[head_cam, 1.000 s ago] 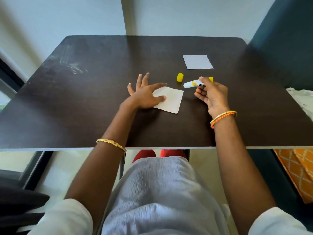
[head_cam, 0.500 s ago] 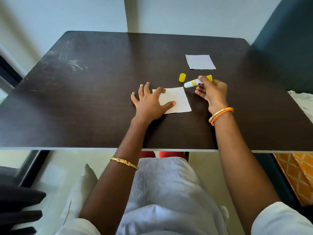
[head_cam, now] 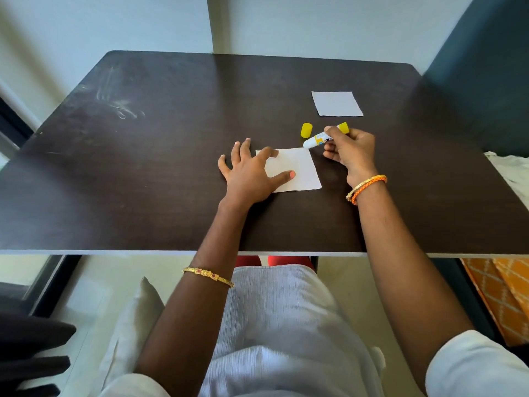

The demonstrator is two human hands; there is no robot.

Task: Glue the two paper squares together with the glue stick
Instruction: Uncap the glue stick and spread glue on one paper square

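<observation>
A white paper square (head_cam: 300, 170) lies flat near the middle of the dark table (head_cam: 143, 167). My left hand (head_cam: 249, 176) rests on its left part, fingers spread, thumb and forefinger pressing the sheet down. My right hand (head_cam: 350, 151) grips an uncapped white and yellow glue stick (head_cam: 322, 138), whose white tip points down-left at the sheet's far right corner. Whether the tip touches the paper cannot be told. The second paper square (head_cam: 336, 103) lies farther back on the right. The yellow cap (head_cam: 306, 130) stands on the table just left of the glue stick.
The table's near edge (head_cam: 257, 252) runs across the view above my lap. A dark blue panel (head_cam: 486, 81) rises at the right, orange patterned cloth (head_cam: 503, 293) lies lower right, and a dark chair (head_cam: 28, 351) stands lower left.
My left hand has turned the near paper square straight and moved onto its left part. The glue stick's tip has dropped toward the sheet's far right corner.
</observation>
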